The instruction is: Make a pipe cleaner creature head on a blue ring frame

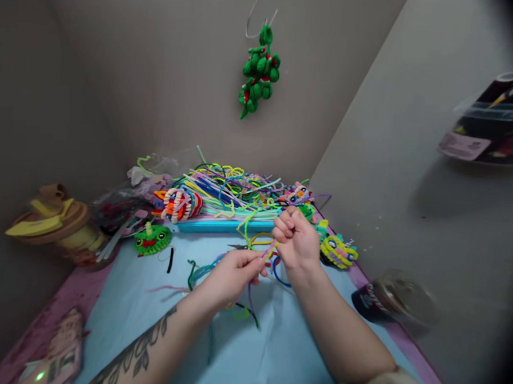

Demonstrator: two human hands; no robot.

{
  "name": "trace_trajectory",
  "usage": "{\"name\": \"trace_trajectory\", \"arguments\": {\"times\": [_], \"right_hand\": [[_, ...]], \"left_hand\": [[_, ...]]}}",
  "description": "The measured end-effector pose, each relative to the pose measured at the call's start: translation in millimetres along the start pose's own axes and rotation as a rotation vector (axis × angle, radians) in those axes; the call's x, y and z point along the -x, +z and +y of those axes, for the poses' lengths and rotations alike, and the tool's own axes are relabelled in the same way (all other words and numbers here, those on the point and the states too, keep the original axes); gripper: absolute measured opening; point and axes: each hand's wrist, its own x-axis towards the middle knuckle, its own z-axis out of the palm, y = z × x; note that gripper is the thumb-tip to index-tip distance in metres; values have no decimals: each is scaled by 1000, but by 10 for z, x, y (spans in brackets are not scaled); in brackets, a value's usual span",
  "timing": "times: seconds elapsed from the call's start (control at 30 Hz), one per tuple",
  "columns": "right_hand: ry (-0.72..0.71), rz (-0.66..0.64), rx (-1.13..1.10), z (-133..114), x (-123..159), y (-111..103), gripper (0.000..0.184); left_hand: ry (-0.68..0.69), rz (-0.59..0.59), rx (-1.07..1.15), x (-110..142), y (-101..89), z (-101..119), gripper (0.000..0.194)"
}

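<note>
Pink and yellow pipe cleaners point(270, 250) run between my two hands above the table. My left hand point(237, 274) is closed, thumb and fingers pinching their lower end. Slightly higher and to the right, my right hand point(297, 240) is curled in a fist round the upper end. A purple strand hangs below my left fingers. Behind my hands lie scissors point(238, 246), partly covered. Loose pipe cleaners point(200, 275) in teal and green rest on the blue table sheet point(147, 306), some hidden by my left forearm.
A blue tray point(211, 226) heaped with colourful pipe cleaners stands at the back. Around it sit a green figure point(152, 240), an orange-striped figure point(177, 204) and a yellow figure point(339, 251). A dark cup point(369, 303) stands right; a green monster garland point(261, 72) hangs above.
</note>
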Motion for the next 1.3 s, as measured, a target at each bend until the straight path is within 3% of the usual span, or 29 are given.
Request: {"name": "trace_trajectory", "arguments": {"times": [0.2,0.33,0.47,0.6,0.7,0.77,0.8,0.87,0.93,1.0,1.1,1.3], "right_hand": [[-95,23,-37,-217,-160,-153,23],[-135,55,-56,-381,-236,-249,25],[-174,82,-67,-496,-274,-318,22],[-238,69,82,-475,-340,-394,20],[-557,163,514,-395,-326,-397,9],[-872,184,933,-338,-234,-334,20],[-984,111,1151,-309,-167,-283,31],[-1043,-239,1529,-246,-24,-168,42],[-957,-637,1752,-169,79,-72,42],[-844,-877,1816,-85,111,-33,37],[-730,-973,1724,16,64,-76,28],[-738,-909,1635,34,10,-148,16]], "left_hand": [[-214,-145,244,-51,-187,-54,36],[-235,-178,293,-68,-279,-66,32],[-194,-149,182,-63,-329,-39,26],[-124,-17,-9,-76,-366,-19,27],[-48,148,-96,-107,-387,-34,27],[-2,241,-115,-131,-390,-50,27],[16,267,-121,-140,-388,-55,27],[45,269,-138,-149,-378,-53,27],[75,245,-169,-140,-371,-31,28],[97,228,-217,-118,-379,5,29],[101,189,-285,-80,-426,66,29],[43,78,-315,-3,-610,202,29]]}}
